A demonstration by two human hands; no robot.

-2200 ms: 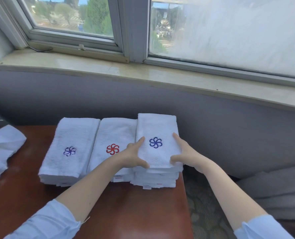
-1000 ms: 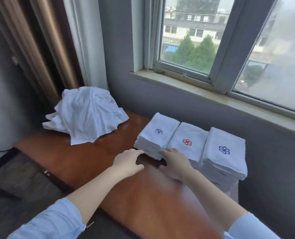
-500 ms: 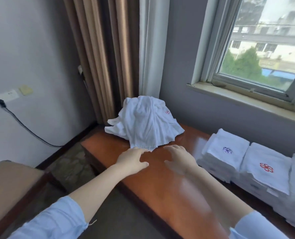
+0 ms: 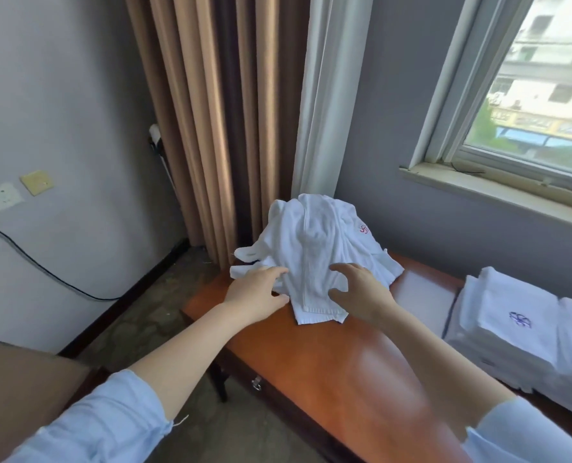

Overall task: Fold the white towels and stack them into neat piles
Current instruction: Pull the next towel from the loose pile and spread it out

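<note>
Heap of unfolded white towels [image 4: 314, 248], head view, at far end of the table [image 4: 328, 362], directly ahead of both hands, its near flap lying lengthwise between left hand [image 4: 256, 295] and right hand [image 4: 361, 292], fingers spread, pinching nothing, equally near.

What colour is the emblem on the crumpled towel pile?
Red. The emblem shows on the crumpled towel pile in the head view.
</note>
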